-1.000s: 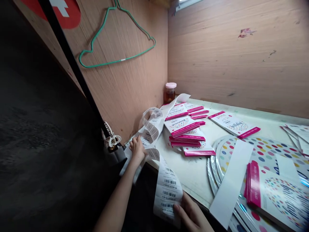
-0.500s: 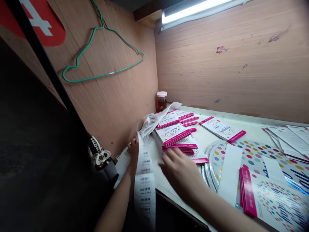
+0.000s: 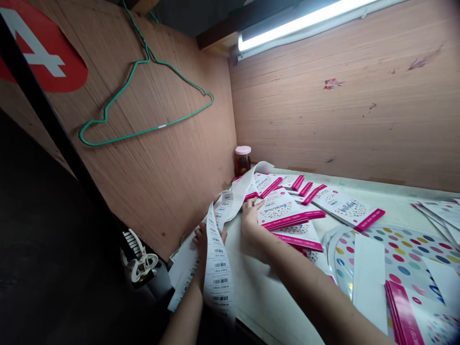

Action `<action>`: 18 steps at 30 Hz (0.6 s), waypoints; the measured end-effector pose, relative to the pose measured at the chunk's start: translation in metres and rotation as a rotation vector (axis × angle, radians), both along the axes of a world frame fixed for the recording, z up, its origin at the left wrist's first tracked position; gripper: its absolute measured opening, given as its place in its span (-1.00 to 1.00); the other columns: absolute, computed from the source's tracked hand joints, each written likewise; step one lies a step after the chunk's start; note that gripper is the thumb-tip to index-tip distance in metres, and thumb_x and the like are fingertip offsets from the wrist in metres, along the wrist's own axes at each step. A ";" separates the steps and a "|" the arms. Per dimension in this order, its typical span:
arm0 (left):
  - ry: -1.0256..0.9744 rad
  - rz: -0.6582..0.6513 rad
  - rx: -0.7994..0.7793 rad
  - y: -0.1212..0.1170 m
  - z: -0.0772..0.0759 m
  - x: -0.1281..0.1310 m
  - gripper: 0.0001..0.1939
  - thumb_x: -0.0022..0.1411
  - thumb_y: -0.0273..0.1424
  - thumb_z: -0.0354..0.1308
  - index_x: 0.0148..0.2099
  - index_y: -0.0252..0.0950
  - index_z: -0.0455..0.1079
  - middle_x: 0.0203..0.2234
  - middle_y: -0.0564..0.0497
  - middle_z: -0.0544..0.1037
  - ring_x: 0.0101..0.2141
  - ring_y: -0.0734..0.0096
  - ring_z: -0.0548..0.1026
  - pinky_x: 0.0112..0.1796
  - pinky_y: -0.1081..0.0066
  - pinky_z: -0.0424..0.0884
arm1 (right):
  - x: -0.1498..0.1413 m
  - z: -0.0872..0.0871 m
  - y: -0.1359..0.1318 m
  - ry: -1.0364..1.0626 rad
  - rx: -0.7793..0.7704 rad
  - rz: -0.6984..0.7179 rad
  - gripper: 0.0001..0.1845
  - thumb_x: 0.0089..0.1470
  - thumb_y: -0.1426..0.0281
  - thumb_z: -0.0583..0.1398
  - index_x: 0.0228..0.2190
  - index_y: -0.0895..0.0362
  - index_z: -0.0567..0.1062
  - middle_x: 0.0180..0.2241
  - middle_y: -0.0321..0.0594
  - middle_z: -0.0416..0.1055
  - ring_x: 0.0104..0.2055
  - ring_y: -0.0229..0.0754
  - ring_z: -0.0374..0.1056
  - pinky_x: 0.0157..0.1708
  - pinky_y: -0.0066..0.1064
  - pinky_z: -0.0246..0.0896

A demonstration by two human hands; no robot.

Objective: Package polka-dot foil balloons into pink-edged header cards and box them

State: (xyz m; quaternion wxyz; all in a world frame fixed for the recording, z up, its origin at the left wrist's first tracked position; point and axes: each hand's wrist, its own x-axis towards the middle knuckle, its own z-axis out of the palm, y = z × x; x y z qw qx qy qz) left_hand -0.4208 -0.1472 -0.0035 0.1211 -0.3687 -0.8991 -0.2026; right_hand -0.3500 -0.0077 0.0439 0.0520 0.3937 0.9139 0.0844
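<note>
A long strip of white barcode labels [image 3: 218, 258] loops over the left end of the white table [image 3: 258, 297] and hangs off its front edge. My left hand [image 3: 201, 238] is closed on the strip near the table's corner. My right hand [image 3: 249, 218] reaches across to the pile of pink-and-white header cards [image 3: 283, 213], its fingers pressing on the left edge of the pile where the strip passes.
A small jar with a pink lid [image 3: 242, 160] stands in the back corner. Dotted foil balloons [image 3: 391, 249] and more cards [image 3: 347, 208] lie to the right. A green wire hanger [image 3: 143, 120] hangs on the wooden side wall. A white claw clip [image 3: 140, 261] sits at lower left.
My right hand let go of the hanging strip end, swept up over the table and now rests at the card pile. The cards shifted right. The camera tilted upward.
</note>
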 end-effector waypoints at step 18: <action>0.167 0.032 -0.207 0.066 -0.002 -0.003 -0.35 0.17 -0.05 0.18 0.29 0.10 0.17 -0.09 -0.14 0.29 -0.15 0.00 0.28 -0.23 0.17 0.23 | 0.025 0.019 0.068 0.092 0.034 0.206 -0.63 0.18 0.47 0.13 0.02 0.26 0.48 0.26 0.17 0.12 0.29 0.33 0.01 0.19 0.15 -0.09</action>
